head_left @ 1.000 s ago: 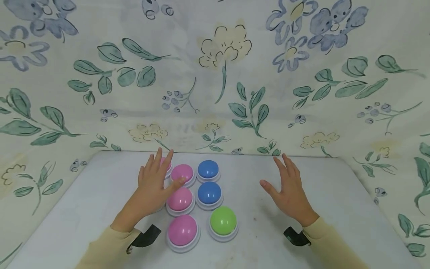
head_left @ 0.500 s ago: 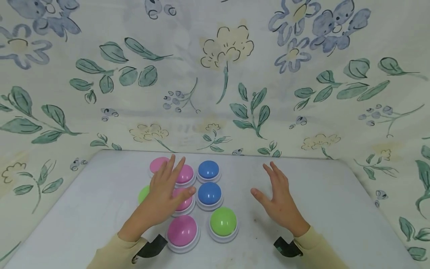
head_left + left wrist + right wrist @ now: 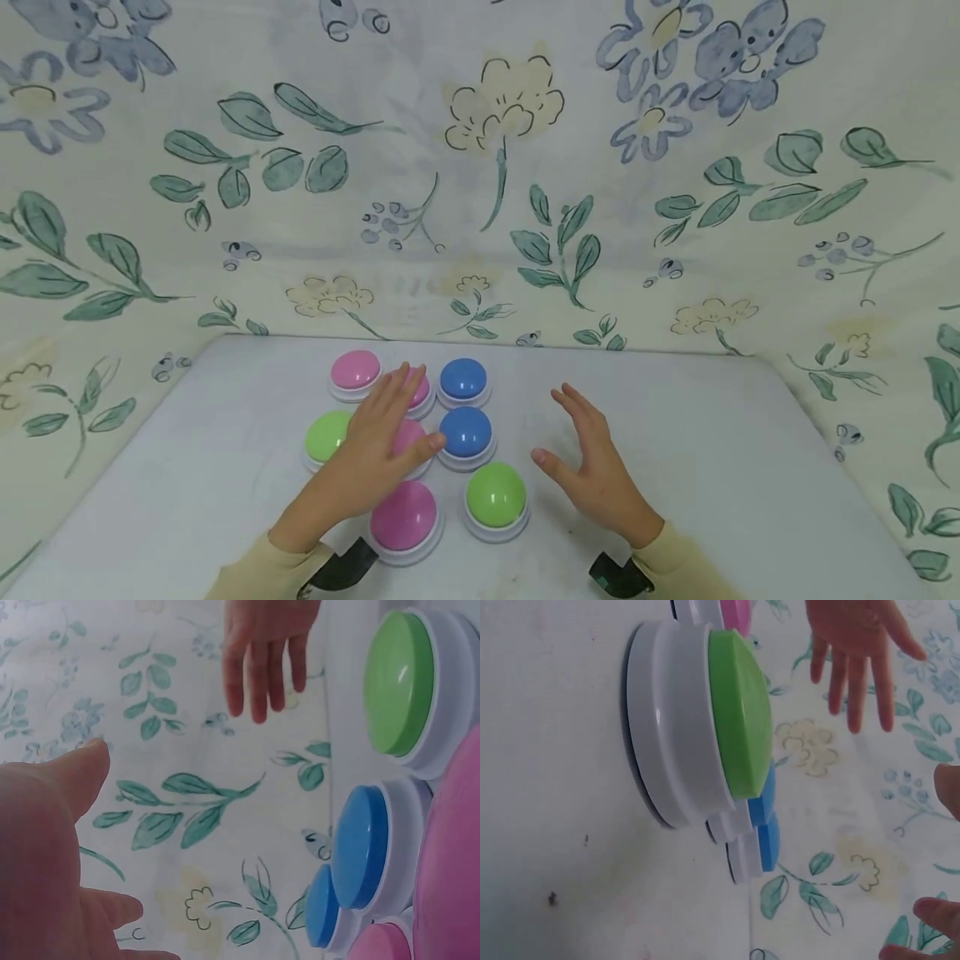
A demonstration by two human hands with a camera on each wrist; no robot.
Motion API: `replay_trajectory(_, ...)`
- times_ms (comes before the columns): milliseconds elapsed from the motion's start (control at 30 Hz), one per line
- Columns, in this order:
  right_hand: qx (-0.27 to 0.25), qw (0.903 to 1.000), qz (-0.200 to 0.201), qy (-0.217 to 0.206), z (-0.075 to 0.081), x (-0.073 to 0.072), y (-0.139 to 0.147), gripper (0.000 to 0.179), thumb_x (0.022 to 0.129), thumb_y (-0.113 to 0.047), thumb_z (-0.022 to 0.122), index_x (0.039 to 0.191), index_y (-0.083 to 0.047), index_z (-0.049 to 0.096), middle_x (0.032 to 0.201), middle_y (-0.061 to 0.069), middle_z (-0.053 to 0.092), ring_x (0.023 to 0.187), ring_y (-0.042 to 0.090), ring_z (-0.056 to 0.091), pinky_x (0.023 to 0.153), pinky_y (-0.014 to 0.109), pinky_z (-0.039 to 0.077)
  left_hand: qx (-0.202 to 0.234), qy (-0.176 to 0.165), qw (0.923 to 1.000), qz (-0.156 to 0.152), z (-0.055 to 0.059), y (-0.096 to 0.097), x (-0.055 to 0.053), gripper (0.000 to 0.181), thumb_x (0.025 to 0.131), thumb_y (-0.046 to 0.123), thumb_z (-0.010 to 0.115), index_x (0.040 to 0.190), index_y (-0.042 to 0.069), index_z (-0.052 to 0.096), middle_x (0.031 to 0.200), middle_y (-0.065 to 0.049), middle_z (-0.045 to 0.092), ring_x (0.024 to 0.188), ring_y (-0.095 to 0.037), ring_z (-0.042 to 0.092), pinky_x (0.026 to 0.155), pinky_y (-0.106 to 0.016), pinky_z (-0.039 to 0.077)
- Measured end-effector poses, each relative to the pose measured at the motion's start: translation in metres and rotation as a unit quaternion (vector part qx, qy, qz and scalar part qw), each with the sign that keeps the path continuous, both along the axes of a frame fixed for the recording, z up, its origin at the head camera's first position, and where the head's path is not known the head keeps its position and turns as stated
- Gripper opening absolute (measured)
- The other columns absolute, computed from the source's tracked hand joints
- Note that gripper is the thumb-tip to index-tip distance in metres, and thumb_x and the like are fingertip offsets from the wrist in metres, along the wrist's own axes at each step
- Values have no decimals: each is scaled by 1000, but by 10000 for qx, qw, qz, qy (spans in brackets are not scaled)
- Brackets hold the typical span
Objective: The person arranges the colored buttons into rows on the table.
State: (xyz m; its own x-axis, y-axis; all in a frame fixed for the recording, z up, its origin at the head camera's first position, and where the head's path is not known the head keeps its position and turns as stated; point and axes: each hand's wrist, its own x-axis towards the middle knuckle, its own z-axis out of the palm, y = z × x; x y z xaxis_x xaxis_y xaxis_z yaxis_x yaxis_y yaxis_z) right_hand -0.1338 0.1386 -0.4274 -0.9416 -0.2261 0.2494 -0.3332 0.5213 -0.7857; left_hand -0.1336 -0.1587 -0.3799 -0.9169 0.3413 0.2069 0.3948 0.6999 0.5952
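Note:
Dome-shaped push buttons on white round bases stand in a cluster on the white table. My left hand (image 3: 378, 454), fingers extended and thumb spread, hovers over the cluster's left part and partly hides two pink buttons, the middle one (image 3: 409, 435) and the one behind it (image 3: 420, 390). Nearest me are a large pink button (image 3: 405, 517) and a green button (image 3: 497, 496). My right hand (image 3: 600, 475) hangs in the air to the right of that green button, fingers loosely extended, holding nothing. In the left wrist view the green button (image 3: 397, 682) stands near the right edge.
Two blue buttons (image 3: 466, 432) line the cluster's right side. At its left are another green button (image 3: 325, 435) and a pink button (image 3: 356, 369) at the back. A flower-patterned cloth (image 3: 465, 183) rises behind the white table (image 3: 720, 433).
Both hands have moved inward and nearer to me: the left one to the right, the right one to the left. The back-left pink and left green buttons have come into view.

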Motion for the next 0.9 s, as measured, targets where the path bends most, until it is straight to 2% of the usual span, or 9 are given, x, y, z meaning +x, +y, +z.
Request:
replay_trajectory(200,-317,9992,256,-1,-5,4,-7,72,93,-23,73,154,-19,37,163,9,27,147,36,30,114,66,29,105,49,9999,-124,-3,4,3,81,98,46,60,161,11,22,165,-13,23,152,-43,10,115,-72,11)
replay_trajectory(367,-456,9978,488,-2,-11,8,-12,72,92,-18,74,154,-19,37,161,9,32,145,31,35,114,59,34,118,-238,9995,-197,-8,11,9,82,97,52,59,161,16,24,163,-12,28,149,-45,19,114,-71,18)
replay_trajectory(467,-417,9975,535,-189,-15,10,-15,71,92,-21,74,153,-19,38,158,5,36,144,26,36,116,54,35,127,-351,9990,-241,-13,15,12,82,96,53,60,161,16,24,161,-15,33,147,-45,25,114,-69,24)
replay_trajectory(667,-437,9958,549,-588,-19,12,-18,71,92,-28,74,153,-13,39,153,1,41,141,26,39,115,53,36,96,-410,9984,-371,-21,24,14,82,95,54,61,158,11,31,154,-13,44,143,-38,37,115,-61,31)
replay_trajectory(767,-454,9943,720,-642,-21,12,-18,72,92,-28,74,152,-10,39,152,3,42,140,28,41,114,53,37,28,-578,9977,-343,-23,29,16,81,94,56,61,157,11,35,149,-14,50,140,-39,41,113,-62,33)
replay_trajectory(900,-332,9924,934,-727,-24,11,-20,75,91,-30,75,153,-9,38,152,5,43,137,29,42,112,51,40,-57,-839,9960,-298,-23,34,18,81,93,57,63,155,12,39,148,-14,51,140,-40,42,111,-64,34)
